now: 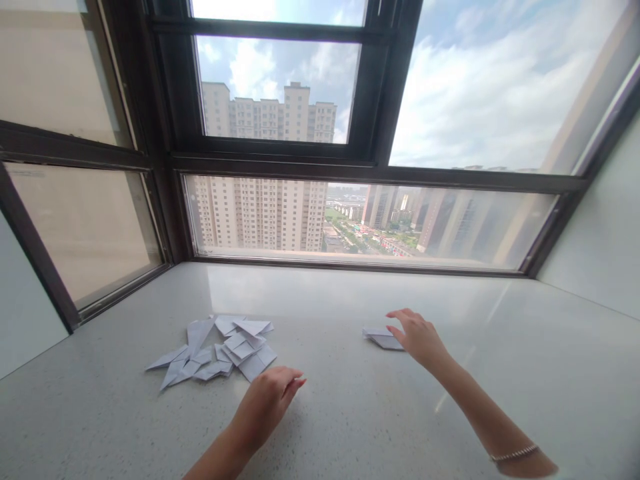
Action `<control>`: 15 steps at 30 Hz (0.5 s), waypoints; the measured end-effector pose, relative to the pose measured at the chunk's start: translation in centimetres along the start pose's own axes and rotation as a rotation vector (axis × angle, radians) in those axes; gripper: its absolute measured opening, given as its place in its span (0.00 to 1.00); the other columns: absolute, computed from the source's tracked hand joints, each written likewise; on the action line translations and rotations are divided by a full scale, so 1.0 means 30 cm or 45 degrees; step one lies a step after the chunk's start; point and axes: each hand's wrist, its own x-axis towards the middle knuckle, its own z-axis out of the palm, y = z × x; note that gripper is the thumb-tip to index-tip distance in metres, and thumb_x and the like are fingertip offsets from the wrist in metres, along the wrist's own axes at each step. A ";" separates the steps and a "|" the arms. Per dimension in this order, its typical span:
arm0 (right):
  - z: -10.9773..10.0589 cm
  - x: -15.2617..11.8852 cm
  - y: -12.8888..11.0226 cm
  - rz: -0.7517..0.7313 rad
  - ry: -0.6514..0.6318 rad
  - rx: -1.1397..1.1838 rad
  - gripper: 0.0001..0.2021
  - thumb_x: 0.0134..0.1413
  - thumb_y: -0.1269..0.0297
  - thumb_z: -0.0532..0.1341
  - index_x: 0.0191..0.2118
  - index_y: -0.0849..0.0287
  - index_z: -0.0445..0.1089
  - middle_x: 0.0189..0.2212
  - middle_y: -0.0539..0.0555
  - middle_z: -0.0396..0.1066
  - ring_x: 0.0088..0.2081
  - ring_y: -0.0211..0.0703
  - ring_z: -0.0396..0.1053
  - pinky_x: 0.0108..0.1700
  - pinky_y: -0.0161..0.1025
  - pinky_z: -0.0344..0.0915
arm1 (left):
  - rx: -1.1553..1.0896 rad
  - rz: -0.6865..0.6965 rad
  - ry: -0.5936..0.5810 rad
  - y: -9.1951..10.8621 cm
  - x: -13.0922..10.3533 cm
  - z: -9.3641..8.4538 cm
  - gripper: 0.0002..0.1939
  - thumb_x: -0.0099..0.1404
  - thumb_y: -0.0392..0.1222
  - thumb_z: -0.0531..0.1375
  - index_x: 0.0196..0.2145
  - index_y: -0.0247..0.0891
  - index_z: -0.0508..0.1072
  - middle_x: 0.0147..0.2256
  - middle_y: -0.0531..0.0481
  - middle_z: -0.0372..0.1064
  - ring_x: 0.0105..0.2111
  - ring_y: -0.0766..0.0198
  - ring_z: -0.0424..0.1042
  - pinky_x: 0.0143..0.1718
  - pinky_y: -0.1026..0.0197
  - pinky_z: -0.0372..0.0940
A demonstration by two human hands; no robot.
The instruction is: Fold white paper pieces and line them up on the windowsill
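Observation:
My right hand [419,337] is over the right end of a folded white paper piece [383,339]. Its thumb and forefinger are apart, and the hand hides that end of the paper; whether the fingertips touch it I cannot tell. My left hand [270,400] hovers over the counter with its fingers curled in and the thumb close to the forefinger, and nothing shows between them. Just beyond it, on the left, lies a loose pile of folded white paper pieces [243,347]. Several pointed ones [185,363] overlap at the pile's left side.
A speckled white counter [330,427] carries everything and runs back to a dark window frame [360,265]. Side window panes stand at the left, and a white wall [600,233] rises at the right. High-rise buildings [260,213] show outside through the glass.

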 end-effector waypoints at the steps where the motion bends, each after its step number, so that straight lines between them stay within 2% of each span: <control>1: -0.006 -0.026 -0.044 -0.084 -0.011 0.113 0.12 0.52 0.67 0.52 0.43 0.56 0.64 0.43 0.56 0.66 0.44 0.47 0.64 0.42 0.41 0.59 | 0.004 -0.004 0.010 0.000 0.000 -0.001 0.13 0.63 0.41 0.48 0.33 0.39 0.72 0.31 0.47 0.72 0.32 0.63 0.71 0.33 0.66 0.63; 5: -0.005 -0.147 -0.229 -0.336 -0.189 0.463 0.18 0.47 0.72 0.54 0.46 0.56 0.63 0.44 0.55 0.66 0.46 0.47 0.62 0.47 0.42 0.56 | 0.044 -0.023 0.089 -0.006 0.004 -0.016 0.13 0.61 0.38 0.48 0.42 0.40 0.69 0.32 0.48 0.71 0.33 0.63 0.70 0.35 0.63 0.63; 8: 0.012 -0.210 -0.308 -0.405 -0.334 0.650 0.19 0.45 0.73 0.55 0.46 0.56 0.63 0.46 0.56 0.64 0.48 0.47 0.60 0.51 0.43 0.52 | 0.144 -0.036 0.127 -0.021 0.009 -0.040 0.17 0.60 0.34 0.48 0.46 0.42 0.65 0.36 0.48 0.69 0.37 0.62 0.68 0.39 0.59 0.62; 10: 0.024 -0.232 -0.323 -0.401 -0.389 0.752 0.20 0.46 0.70 0.55 0.48 0.58 0.61 0.48 0.57 0.63 0.51 0.46 0.58 0.53 0.43 0.51 | 0.282 -0.108 0.126 -0.037 0.013 -0.061 0.18 0.57 0.29 0.48 0.41 0.41 0.68 0.41 0.47 0.68 0.42 0.60 0.65 0.44 0.56 0.59; 12: 0.035 -0.244 -0.321 -0.398 -0.448 0.835 0.22 0.47 0.66 0.55 0.51 0.59 0.58 0.50 0.58 0.60 0.53 0.46 0.55 0.55 0.43 0.50 | 0.445 -0.240 0.098 -0.055 0.017 -0.082 0.15 0.53 0.26 0.49 0.31 0.38 0.71 0.45 0.44 0.65 0.48 0.57 0.61 0.48 0.54 0.56; 15: 0.049 -0.259 -0.316 -0.398 -0.539 0.893 0.26 0.47 0.60 0.56 0.53 0.60 0.56 0.53 0.59 0.56 0.56 0.47 0.50 0.56 0.44 0.47 | 0.602 -0.427 0.032 -0.082 0.022 -0.113 0.12 0.52 0.27 0.50 0.23 0.37 0.71 0.50 0.43 0.61 0.53 0.52 0.54 0.49 0.51 0.52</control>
